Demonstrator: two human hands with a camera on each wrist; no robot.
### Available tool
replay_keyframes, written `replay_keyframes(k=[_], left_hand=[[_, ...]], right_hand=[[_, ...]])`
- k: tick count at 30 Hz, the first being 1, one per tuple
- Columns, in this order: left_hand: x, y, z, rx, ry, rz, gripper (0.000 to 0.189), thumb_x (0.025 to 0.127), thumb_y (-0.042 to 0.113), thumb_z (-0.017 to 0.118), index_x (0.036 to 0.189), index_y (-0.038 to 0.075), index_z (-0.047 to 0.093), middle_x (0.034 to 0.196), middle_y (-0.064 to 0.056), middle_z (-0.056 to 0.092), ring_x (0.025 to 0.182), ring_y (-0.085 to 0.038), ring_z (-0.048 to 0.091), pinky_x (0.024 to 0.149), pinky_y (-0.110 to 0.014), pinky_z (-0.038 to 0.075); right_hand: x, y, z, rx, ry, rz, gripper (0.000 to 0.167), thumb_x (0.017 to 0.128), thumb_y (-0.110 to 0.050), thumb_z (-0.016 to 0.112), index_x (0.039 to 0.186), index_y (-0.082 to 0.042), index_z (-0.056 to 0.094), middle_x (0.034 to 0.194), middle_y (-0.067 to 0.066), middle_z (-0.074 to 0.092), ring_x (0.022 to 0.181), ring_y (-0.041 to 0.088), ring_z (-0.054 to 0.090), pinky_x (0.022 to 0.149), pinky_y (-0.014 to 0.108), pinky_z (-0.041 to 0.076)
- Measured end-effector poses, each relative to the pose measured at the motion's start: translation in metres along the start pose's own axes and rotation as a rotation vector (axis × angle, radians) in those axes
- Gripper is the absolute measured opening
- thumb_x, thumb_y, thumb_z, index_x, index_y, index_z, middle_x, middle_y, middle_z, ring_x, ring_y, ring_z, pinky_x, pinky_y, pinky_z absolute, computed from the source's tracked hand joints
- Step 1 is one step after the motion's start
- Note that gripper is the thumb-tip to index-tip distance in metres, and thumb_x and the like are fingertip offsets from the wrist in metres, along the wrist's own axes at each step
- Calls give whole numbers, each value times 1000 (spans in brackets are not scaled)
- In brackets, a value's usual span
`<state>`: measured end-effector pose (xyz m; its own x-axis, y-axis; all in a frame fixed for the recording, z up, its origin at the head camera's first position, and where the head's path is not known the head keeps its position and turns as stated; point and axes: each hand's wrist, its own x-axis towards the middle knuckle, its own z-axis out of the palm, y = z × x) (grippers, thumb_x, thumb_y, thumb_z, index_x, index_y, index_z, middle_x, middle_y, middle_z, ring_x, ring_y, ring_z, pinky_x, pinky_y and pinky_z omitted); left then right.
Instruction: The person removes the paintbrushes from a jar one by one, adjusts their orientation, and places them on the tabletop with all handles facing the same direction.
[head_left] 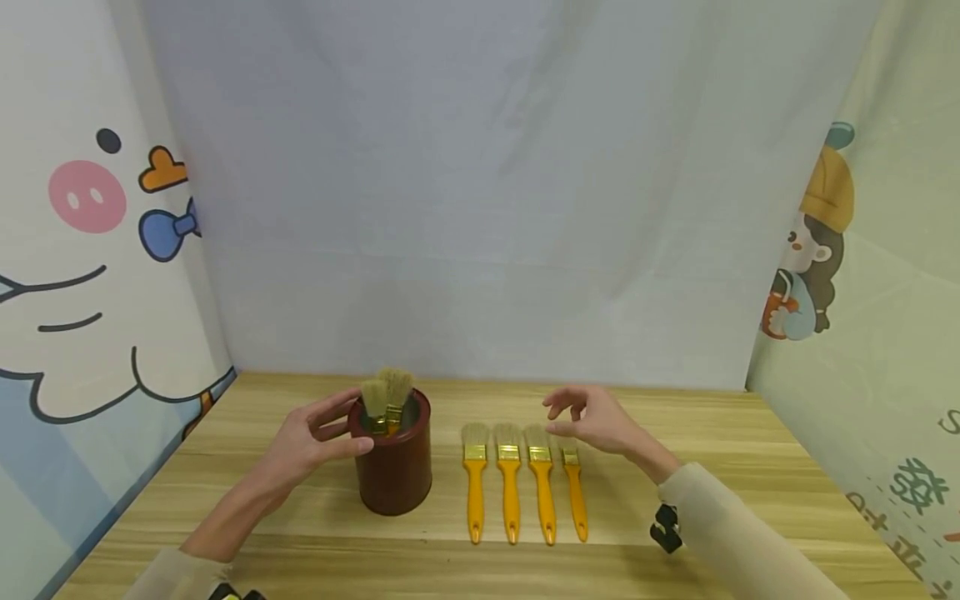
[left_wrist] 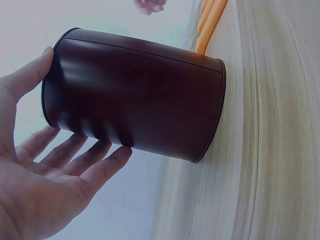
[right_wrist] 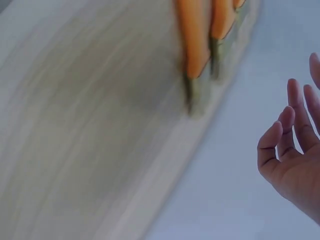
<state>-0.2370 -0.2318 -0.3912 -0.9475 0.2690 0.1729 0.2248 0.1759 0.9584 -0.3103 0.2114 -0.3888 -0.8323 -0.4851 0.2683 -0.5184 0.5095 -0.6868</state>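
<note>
A dark red cylindrical pot [head_left: 394, 477] stands upright on the table, left of the middle. Two paintbrushes [head_left: 374, 398] lean inside it, bristles up; their handles are hidden by its wall. My left hand [head_left: 298, 448] holds the pot near the top, thumb on one side and fingers [left_wrist: 106, 168] on the other in the left wrist view. To its right, a row of paintbrushes with orange handles lies flat, from a wide one [head_left: 476, 492] to a narrow one [head_left: 577, 497] at the right end. Over the bristle end of the row hovers my right hand [head_left: 603, 423], fingers loosely bent, holding nothing.
The wood-grain table [head_left: 660, 525] ends at a pale cloth backdrop [head_left: 480, 250]. Printed cartoon sheets [head_left: 82, 333] hang along the left and right sides. Each wrist wears a dark strap device [head_left: 666, 528].
</note>
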Motion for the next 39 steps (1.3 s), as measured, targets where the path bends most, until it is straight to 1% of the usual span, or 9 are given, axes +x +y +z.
replay_keyframes(k=[7,13,19,22,24,28,32,36,39], left_hand=[[0,-1,-1,-4,-7,-11,79,97,16,78,163,3,37,161,-29,39,143,-51,44,102,-44,54],[0,-1,-1,-8,-8,-14,80,97,16,78,164,3,36,161,-30,38,143,-51,43,102,-43,55],[0,-2,-2,-7,-6,-5,79,97,15,78,164,3,37,161,-29,38,143,-51,43,101,-43,55],[-1,-2,-2,-6,-4,-4,79,97,15,78,163,3,37,161,-29,39,143,-51,43,101,-43,55],[-1,-2,-2,-8,-4,-5,79,97,15,78,163,4,37,161,-29,39,143,-51,43,102,-44,55],[0,-1,-1,-16,-10,-6,79,97,15,78,163,3,37,161,-29,38,143,-52,43,102,-45,55],[0,-1,-1,-15,-14,-8,79,98,16,77,164,3,36,162,-29,37,143,-52,42,103,-48,54],[-1,-1,-2,-9,-16,-6,79,98,16,77,164,3,35,162,-29,37,143,-52,43,103,-49,53],[-1,-1,-2,-8,-22,-4,80,98,17,76,165,4,34,163,-29,36,144,-51,42,103,-48,54]], right_hand=[[9,-36,17,7,-26,-45,25,95,-11,81,117,-3,74,94,1,76,71,16,53,64,26,41],[19,-69,33,21,-40,-74,26,95,-14,81,119,-7,74,94,-5,76,71,15,56,65,27,45],[31,-101,53,33,-38,-135,26,94,-15,81,119,-10,73,93,-8,76,70,13,57,65,28,46],[38,-115,64,39,-40,-150,27,95,-14,81,120,-12,73,95,-9,76,72,13,57,66,29,46],[44,-123,71,39,-39,-163,28,95,-14,80,122,-11,72,94,-10,76,72,13,57,67,30,46],[55,-136,85,40,-44,-175,30,95,-14,80,123,-9,71,93,-11,77,72,12,55,67,28,44],[64,-144,96,53,-61,-179,30,95,-12,80,124,-8,70,94,-8,78,72,15,55,67,27,43],[71,-147,105,64,-77,-171,31,96,-11,78,125,-7,68,100,-1,79,69,18,58,63,26,46],[75,-149,110,67,-89,-150,33,97,-12,78,127,-8,68,105,3,78,74,14,65,65,25,51]])
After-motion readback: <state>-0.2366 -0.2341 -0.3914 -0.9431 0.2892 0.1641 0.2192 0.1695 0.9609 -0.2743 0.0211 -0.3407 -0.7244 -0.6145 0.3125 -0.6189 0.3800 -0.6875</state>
